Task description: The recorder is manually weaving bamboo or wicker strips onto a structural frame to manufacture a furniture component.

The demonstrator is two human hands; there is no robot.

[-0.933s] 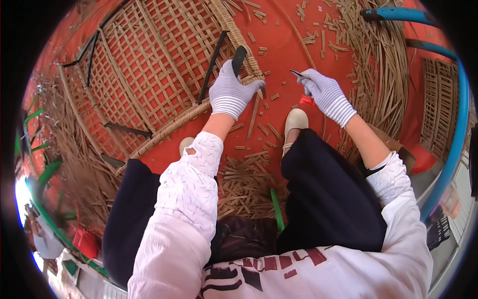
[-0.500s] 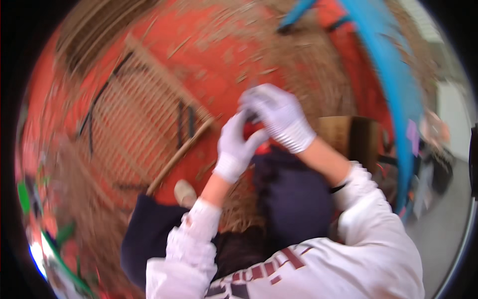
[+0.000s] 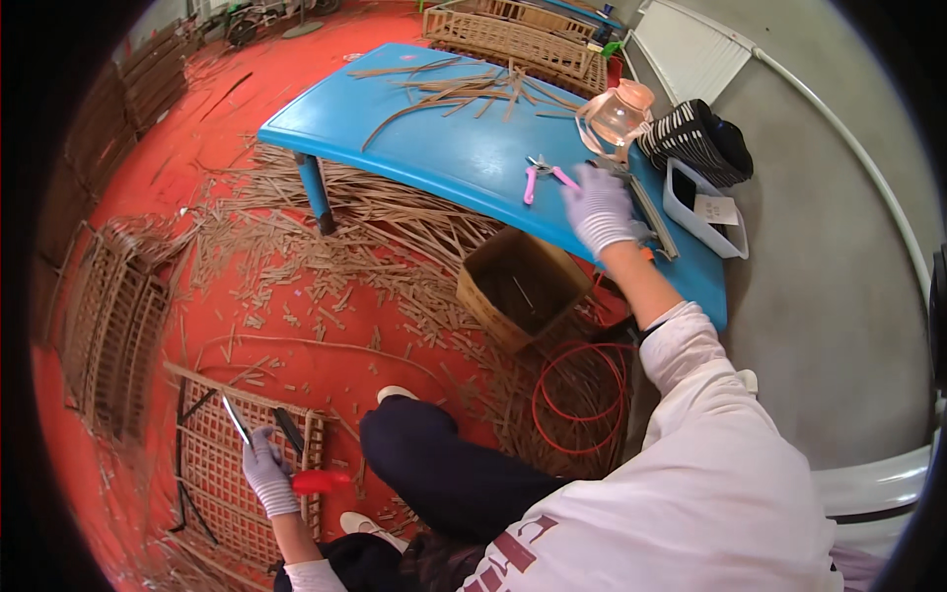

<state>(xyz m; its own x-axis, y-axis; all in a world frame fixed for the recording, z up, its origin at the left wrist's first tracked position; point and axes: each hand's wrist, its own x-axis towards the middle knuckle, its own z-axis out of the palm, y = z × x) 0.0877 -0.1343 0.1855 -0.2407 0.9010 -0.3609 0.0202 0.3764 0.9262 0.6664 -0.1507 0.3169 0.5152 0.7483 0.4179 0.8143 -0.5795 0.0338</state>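
Observation:
My left hand (image 3: pixel 264 472), in a pale knitted glove, is closed at the lower left above a woven rattan panel (image 3: pixel 225 464). It grips a red and silver tool (image 3: pixel 321 481); a narrow silver bar sticks out past the fingers, and I cannot make out its exact kind. Over the right end of the blue table (image 3: pixel 444 163) reaches my gloved right hand (image 3: pixel 598 205), its fingers smeared by motion. Beside that hand lie pink-handled pliers (image 3: pixel 546 178) and long grey metal strips (image 3: pixel 653 219). Whether it touches the strips is hidden.
Rattan strips (image 3: pixel 464 94) lie on the table, with a clear pinkish jug (image 3: pixel 623 113), a striped dark bag (image 3: pixel 695 143) and a white tray (image 3: pixel 705 212). A cardboard box (image 3: pixel 493 321) and coiled red hose (image 3: pixel 538 405) are below. Scraps litter the red floor (image 3: pixel 345 316).
My hands were close together over the floor and are now far apart: the left went down and left, the right out to the table. The view has swung toward the table.

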